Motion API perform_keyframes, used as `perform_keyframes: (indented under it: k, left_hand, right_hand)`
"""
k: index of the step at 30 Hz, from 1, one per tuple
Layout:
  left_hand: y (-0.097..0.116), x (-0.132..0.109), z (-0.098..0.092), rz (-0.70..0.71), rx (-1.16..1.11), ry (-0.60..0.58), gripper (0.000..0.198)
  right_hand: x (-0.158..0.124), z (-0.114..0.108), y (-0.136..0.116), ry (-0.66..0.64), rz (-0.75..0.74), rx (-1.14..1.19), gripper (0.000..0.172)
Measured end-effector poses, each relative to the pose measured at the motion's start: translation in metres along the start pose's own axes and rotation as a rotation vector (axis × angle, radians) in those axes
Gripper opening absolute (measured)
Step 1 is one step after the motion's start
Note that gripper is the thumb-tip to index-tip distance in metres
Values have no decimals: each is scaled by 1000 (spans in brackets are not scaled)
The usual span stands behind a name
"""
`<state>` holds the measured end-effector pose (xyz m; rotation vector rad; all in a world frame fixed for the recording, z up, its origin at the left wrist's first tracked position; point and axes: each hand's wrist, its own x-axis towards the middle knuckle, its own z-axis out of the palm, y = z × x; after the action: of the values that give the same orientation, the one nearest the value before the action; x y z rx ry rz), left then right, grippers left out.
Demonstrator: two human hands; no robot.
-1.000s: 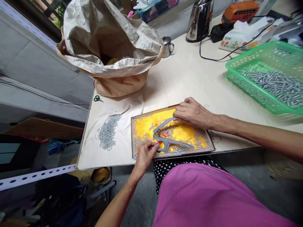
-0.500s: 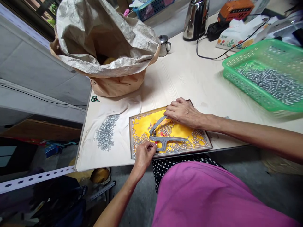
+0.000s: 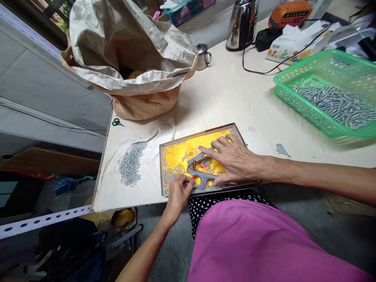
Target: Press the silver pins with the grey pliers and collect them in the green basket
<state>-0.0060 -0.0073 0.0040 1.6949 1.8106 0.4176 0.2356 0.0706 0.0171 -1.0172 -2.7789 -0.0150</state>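
A pair of grey spring-loaded pliers (image 3: 197, 172) lies over a shallow tray (image 3: 161, 168) with a yellow bottom and many small metal pins. My left hand (image 3: 179, 192) is closed in a pinch at the jaw end of the pliers, beside a small red spot. What its fingertips hold is too small to make out. Across the spread handles reaches my right hand (image 3: 233, 158), its thumb at the lower handle and its fingers over the upper one. That hand hides the handle ends and part of the tray.
Left of the tray, a heap of pins (image 3: 131, 164) lies on a white cloth (image 3: 110, 188), near green scissors (image 3: 118, 122). Behind stands a large open sack (image 3: 143, 103). A green basket (image 3: 305, 113) of metal pins, a kettle (image 3: 241, 27) and a lidded cup (image 3: 202, 58) are farther back.
My right hand has come from the tray's far edge and upper handle toward me, and now spans both handles. My left hand stays in its pinch at the jaws.
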Motion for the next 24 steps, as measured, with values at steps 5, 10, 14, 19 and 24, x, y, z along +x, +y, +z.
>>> perform_keyframes:
  k: [5, 10, 14, 19, 24]
  left_hand:
    - [-1, -1, 1, 6, 3, 2, 16]
    - [-2, 0, 0, 8, 27, 10, 16]
    - [-3, -6, 2, 40, 59, 27, 17]
    - [16, -19, 8, 360, 261, 328, 36]
    - [34, 3, 13, 577, 505, 227, 73]
  right_hand:
    - [-2, 1, -10, -12, 28, 10, 92]
    - [-8, 11, -18, 8, 64, -1, 80]
    - [-18, 14, -24, 41, 70, -23, 82]
    - [-19, 14, -31, 64, 81, -31, 65]
    - [-11, 14, -34, 185, -15, -62, 55]
